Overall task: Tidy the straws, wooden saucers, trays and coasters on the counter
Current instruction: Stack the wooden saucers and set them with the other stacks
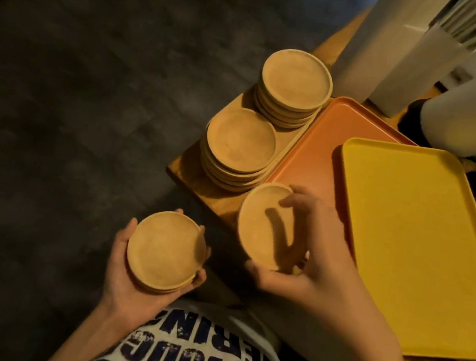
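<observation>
Head view, left hand: the left hand (135, 270) is cupping a short stack of wooden saucers (163, 257) from below, fingers curling up around the rim on both sides; the stack is sitting level, hollow side facing up, out over the dark floor (70, 110) and just off the counter's corner
Head view, right hand: the right hand (309, 254) is grasping a single wooden saucer (264, 225), thumb under the near rim and fingers reaching over the far rim; the saucer is tilting, its hollow face turning toward the camera and left, over the near edge of the counter
Saucers being round: no long axis is showing on any of them
Near stack (239, 146): saucers are resting hollow side up on the wooden counter (198, 186), just beyond the tilted saucer
Far stack (295, 85): more saucers are sitting behind it, near it, whether touching I cannot tell
Trays: an orange tray (316, 149) is lying just right of both stacks, long axis running away from the person; a yellow tray (416, 249) is overlapping it, lying on top and angling to the right
Hard to make out: pale upright objects (377, 40) at the back are blurring and being cut off by the frame; the yellow tray's right side is running out of view; the right hand is hiding part of the orange tray
</observation>
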